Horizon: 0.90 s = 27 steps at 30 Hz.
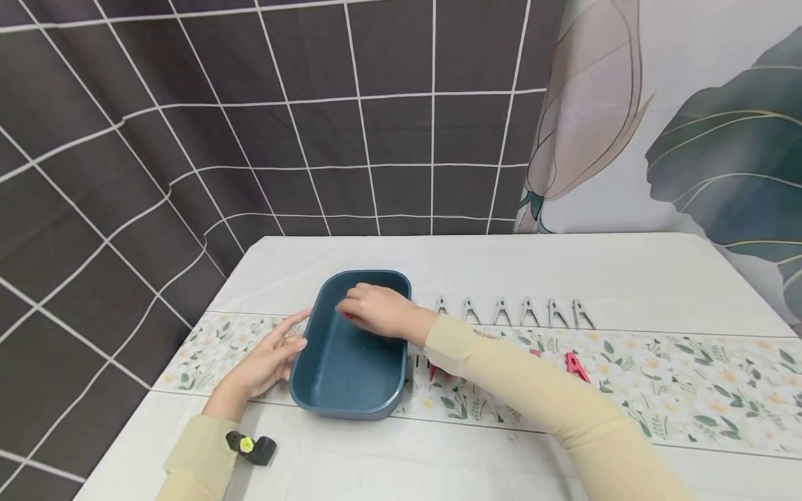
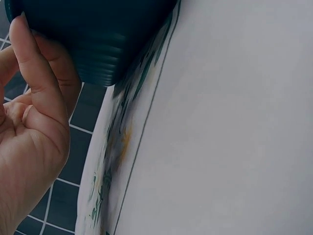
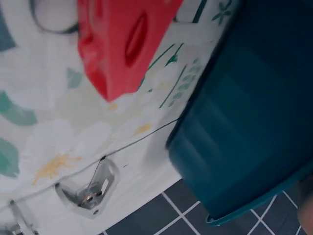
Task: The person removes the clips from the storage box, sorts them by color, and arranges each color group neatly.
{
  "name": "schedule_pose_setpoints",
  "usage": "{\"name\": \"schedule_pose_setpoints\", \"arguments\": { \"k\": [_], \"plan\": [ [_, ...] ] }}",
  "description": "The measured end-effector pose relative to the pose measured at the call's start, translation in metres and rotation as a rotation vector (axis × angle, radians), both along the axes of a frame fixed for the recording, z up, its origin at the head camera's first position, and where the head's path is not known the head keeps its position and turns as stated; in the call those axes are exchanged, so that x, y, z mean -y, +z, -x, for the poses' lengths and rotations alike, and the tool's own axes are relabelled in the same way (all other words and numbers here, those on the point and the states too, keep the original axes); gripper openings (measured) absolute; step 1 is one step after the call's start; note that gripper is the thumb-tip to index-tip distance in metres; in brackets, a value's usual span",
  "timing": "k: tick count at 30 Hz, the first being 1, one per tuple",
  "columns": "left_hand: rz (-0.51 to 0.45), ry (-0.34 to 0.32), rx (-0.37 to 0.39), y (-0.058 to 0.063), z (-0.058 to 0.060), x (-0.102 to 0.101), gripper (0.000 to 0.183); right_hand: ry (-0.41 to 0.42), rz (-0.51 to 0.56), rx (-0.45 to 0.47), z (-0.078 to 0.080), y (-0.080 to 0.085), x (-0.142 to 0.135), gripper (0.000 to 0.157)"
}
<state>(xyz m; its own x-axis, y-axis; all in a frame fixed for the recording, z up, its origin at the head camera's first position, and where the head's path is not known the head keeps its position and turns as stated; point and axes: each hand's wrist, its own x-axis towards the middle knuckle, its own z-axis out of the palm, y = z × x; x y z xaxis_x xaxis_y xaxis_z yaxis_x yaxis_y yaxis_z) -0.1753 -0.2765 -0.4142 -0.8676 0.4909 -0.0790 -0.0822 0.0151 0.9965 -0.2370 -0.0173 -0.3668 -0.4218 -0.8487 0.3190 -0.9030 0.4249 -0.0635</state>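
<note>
A deep blue rectangular bin [image 1: 351, 372] stands on the table, left of centre. The left hand [image 1: 266, 362] rests its fairly straight fingers against the bin's left side; in the left wrist view, fingertips [image 2: 22, 29] touch the wall. Over the bin's inside reaches the right hand [image 1: 378, 311], pinching a small red clip [image 1: 347, 316] that its fingers mostly hide. More red clips lie right of the bin, one red clip [image 1: 575, 367] in plain sight and others partly behind the right sleeve. A red clip [image 3: 122, 44] looms large beside the bin in the right wrist view.
Several grey clips [image 1: 501, 312] form a row on the white table behind the right forearm. A floral strip [image 1: 708, 390] crosses the table. Dark tiled cloth [image 1: 313, 132] hangs at the back and left, with a leaf-patterned curtain [image 1: 595, 118] at back right.
</note>
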Motion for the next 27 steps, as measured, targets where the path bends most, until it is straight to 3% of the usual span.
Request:
{"name": "schedule_pose_setpoints", "arguments": {
  "k": [4,17,27],
  "plan": [
    [0.003,0.013,-0.002,-0.001,0.0,0.001,0.061,-0.01,0.093,0.052,-0.007,0.003,-0.007,0.024],
    [-0.012,0.015,-0.014,-0.003,0.0,0.001,0.058,-0.162,0.374,0.048,-0.03,0.017,-0.036,0.021],
    [0.024,0.031,-0.015,-0.002,0.0,0.001,0.06,-0.238,0.543,0.198,-0.039,0.027,-0.073,0.027]
  ]
}}
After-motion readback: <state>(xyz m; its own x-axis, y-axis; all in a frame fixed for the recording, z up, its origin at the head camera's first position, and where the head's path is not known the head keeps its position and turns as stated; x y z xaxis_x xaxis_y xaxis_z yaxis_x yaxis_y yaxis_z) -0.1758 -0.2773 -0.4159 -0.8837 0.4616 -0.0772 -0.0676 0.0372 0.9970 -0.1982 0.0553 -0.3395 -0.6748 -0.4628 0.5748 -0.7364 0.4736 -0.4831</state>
